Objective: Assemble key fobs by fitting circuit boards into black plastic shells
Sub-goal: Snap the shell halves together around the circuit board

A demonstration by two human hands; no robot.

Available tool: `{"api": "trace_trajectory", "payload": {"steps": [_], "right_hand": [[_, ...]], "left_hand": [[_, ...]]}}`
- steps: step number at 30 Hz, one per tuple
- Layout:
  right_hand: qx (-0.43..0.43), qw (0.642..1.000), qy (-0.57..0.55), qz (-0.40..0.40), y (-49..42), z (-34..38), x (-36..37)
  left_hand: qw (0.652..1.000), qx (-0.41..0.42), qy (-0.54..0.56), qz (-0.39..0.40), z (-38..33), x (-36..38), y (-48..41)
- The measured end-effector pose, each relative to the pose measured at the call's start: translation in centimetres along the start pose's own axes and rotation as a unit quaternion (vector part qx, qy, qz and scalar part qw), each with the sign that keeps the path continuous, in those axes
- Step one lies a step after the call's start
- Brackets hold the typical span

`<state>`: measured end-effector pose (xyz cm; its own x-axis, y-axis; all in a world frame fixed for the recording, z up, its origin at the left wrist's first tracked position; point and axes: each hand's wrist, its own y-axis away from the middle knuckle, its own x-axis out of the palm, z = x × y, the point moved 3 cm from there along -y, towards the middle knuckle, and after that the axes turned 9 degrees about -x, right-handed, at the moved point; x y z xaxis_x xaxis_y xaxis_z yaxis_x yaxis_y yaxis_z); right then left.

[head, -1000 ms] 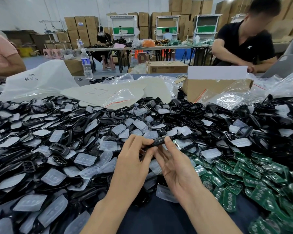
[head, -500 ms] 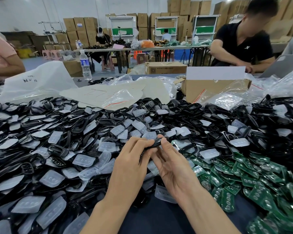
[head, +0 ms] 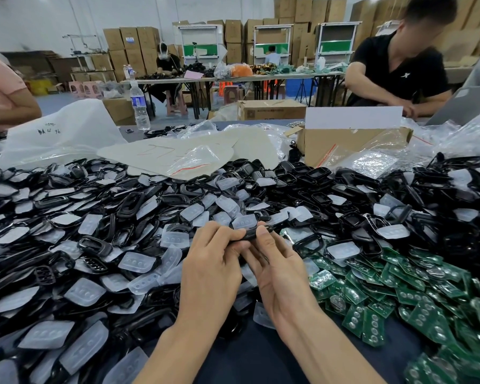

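Compared with one second ago, both hands sit slightly higher in view and their fingertips have closed in more tightly on the part; the heaps around them lie unchanged.

Left hand [head: 209,268]: back of the hand toward the camera, fingers curled, fingertips pinching the left end of a black shell [head: 250,234]. Closed on the part.

Right hand [head: 281,275]: palm turned inward, thumb pressed on top of the same black shell at its right end, the remaining fingers extended beneath it. Also gripping the part.

The black shell is held edge-on between the two hands, raised above the pile, near the centre of the view. Whether a board sits inside it cannot be told from this angle.

Desk [head: 247,356]: dark surface, bare only just in front of the forearms. A heap of black shells [head: 128,206] mixed with translucent button pads [head: 136,263] covers the left and centre. Green circuit boards [head: 399,295] are heaped to the right of the right hand, close to it. A cardboard box [head: 352,145] and clear plastic bags [head: 372,164] stand beyond the heap. A water bottle [head: 140,105] stands at the far left edge.
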<state>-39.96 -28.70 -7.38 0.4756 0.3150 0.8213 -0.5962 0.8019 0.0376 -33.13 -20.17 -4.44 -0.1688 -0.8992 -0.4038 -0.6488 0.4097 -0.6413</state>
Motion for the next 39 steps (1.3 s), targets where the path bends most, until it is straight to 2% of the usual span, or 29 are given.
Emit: {"api": "trace_trajectory", "payload": {"steps": [10, 19, 30, 39], "right_hand": [[0.000, 1.000, -0.003, -0.007, 0.25, 0.06, -0.05], [-0.026, 0.999, 0.008, -0.024, 0.22, 0.66, -0.23], [-0.054, 0.994, 0.086, -0.034, 0.52, 0.66, -0.25], [-0.040, 0.997, 0.062, -0.030, 0.29, 0.22, -0.25]], "left_hand": [[1.000, -0.002, -0.026, 0.006, 0.05, 0.05, -0.07], [0.990, -0.087, 0.089, 0.070, 0.60, 0.66, 0.17], [0.995, -0.061, 0.062, 0.051, 0.60, 0.80, 0.13], [0.997, -0.053, 0.045, 0.027, 0.57, 0.73, -0.14]]}}
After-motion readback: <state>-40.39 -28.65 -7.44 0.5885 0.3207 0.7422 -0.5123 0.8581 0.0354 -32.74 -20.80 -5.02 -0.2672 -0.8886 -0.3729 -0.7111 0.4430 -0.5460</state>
